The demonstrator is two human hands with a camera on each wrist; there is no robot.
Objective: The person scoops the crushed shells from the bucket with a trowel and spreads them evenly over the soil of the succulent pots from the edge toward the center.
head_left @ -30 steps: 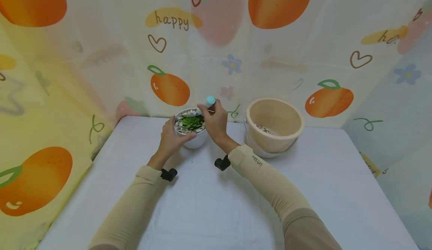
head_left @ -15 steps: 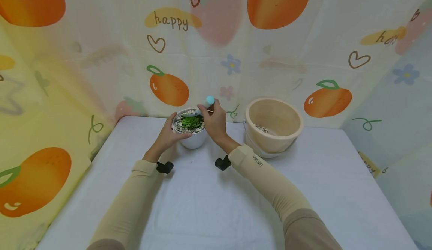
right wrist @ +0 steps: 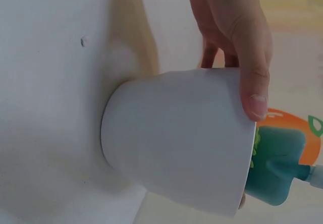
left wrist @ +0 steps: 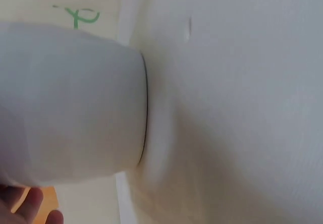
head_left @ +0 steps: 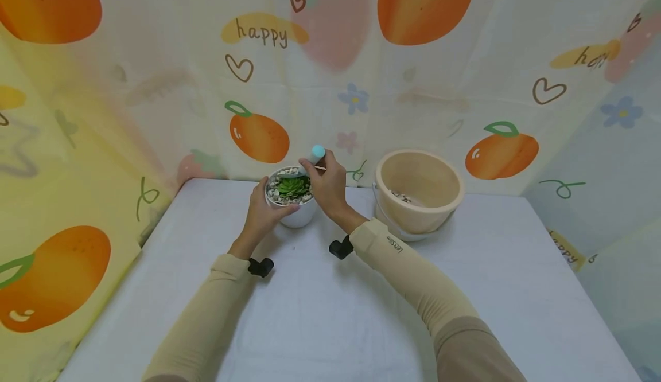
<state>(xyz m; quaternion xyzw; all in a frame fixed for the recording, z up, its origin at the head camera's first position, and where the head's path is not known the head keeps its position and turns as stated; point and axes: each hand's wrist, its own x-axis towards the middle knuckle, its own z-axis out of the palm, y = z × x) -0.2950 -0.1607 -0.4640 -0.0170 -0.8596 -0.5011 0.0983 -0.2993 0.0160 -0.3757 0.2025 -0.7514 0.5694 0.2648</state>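
A white pot (right wrist: 176, 138) stands on the table, holding a green succulent (head_left: 293, 187) among pale pebbles (head_left: 276, 198). My left hand (head_left: 260, 213) grips the pot from the left, its thumb lying along the near rim; the right wrist view also catches that hand (right wrist: 239, 37). In my right hand (head_left: 329, 184) is a small trowel, pinched by its light blue handle (head_left: 317, 154). Its teal blade (right wrist: 275, 166) reaches over the pot's opening, at the far side of the plant. The blade's tip is hidden behind the rim in the right wrist view.
Right of the pot stands a larger beige bucket (head_left: 420, 198) with a handle and some pebbles (head_left: 401, 197) at its bottom. A white cloth (head_left: 320, 313) covers the table. A fruit-patterned curtain (head_left: 310, 101) rises directly behind.
My left hand drew slightly left, then came back with its thumb farther along the pot's near rim. The trowel's handle end has shifted a little left. The pot stays in place.
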